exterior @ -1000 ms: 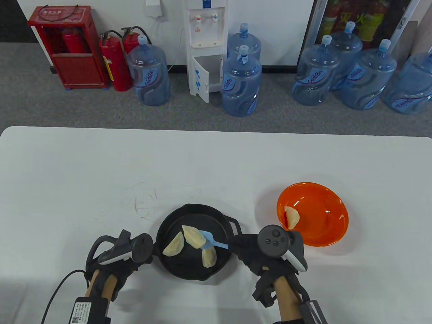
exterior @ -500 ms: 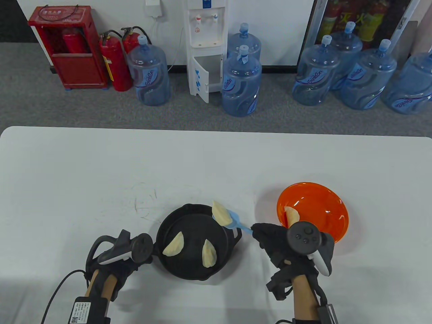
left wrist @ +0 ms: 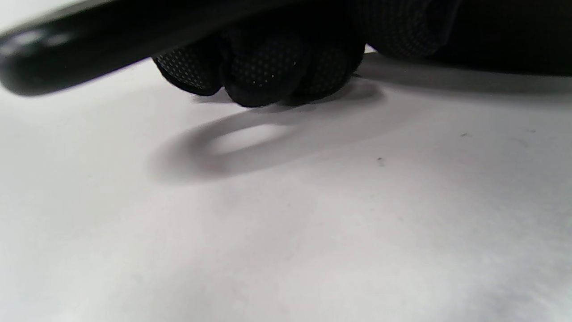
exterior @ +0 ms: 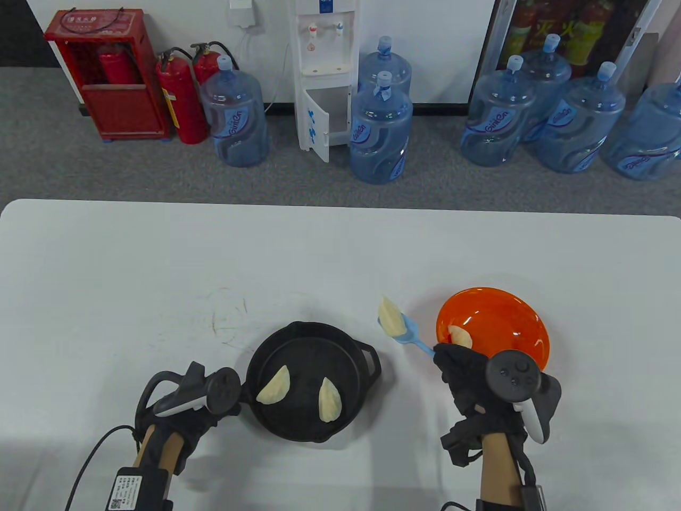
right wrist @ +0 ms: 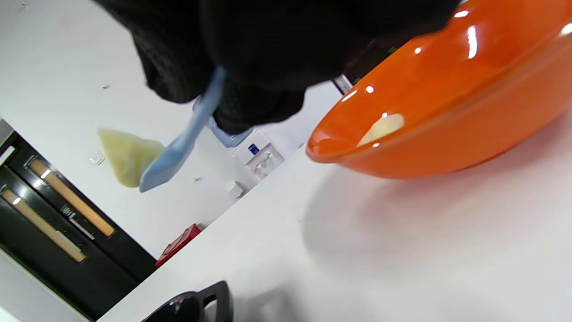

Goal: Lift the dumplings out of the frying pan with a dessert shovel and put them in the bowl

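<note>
Right hand (exterior: 468, 380), black-gloved, fingers curled round the handle of the pale blue dessert shovel (exterior: 410, 335), which is raised above the white table (exterior: 159, 266) between the frying pan (exterior: 314, 380) and the orange bowl (exterior: 492, 335). On its flat blade lies one dumpling (exterior: 391, 316), pale yellow, crescent-shaped, with a pleated edge. Two similar dumplings remain in the pan: a left one (exterior: 274, 386) and a right one (exterior: 330, 400), apart from each other. A fourth dumpling (exterior: 460, 336) rests against the near-left inner wall of the bowl.

Left hand (exterior: 181, 410), fingers curled round the pan's long handle at the pan's left side; the left wrist view alone shows the gloved knuckles (left wrist: 268, 67) close above the table, beneath the dark handle (left wrist: 89, 49), though the grip itself is largely hidden.

The right wrist view shows the shovel's underside (right wrist: 178, 152) and the carried dumpling (right wrist: 127, 156) projecting past the blade, the bowl's glossy translucent rim (right wrist: 402, 147), and the pan's loop handle (right wrist: 214, 299) at the lower edge. The pan is matt black, round and shallow; the gloves are a dotted knit.
</note>
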Motion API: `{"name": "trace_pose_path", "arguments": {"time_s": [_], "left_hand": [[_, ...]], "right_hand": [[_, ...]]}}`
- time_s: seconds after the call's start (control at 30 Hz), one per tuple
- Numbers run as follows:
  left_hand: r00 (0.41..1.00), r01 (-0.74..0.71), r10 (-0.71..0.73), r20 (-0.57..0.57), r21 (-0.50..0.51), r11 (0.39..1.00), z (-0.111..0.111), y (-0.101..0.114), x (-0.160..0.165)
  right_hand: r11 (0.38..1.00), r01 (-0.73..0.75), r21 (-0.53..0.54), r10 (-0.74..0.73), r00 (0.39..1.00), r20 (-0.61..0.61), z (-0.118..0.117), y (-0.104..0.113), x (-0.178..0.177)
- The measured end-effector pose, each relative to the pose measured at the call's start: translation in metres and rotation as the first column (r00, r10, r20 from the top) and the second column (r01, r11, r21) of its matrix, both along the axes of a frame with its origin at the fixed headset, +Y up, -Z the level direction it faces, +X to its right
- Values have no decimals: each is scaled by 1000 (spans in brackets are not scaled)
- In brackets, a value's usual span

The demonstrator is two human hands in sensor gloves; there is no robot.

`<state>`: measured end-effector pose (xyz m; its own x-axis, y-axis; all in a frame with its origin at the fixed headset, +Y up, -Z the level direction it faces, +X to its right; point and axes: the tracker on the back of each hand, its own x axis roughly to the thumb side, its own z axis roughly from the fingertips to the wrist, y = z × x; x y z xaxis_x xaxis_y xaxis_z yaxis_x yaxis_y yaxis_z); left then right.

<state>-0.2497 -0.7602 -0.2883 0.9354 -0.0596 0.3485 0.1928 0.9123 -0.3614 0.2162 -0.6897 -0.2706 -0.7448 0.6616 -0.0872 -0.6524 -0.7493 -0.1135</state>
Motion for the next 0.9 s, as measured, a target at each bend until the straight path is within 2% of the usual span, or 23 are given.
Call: {"name": "trace_pose_path", "arguments": {"time_s": [0.43,0.9], "left_hand": [[1000,-6,6,0,-4,1000,-1,0,-1],[1000,-7,7,0,-5,1000,-1,0,-1]], "right_hand": [[998,62,-14,-61,996,63,0,3,16],[999,14,-43,-5,979,203,6,1,60]]}}
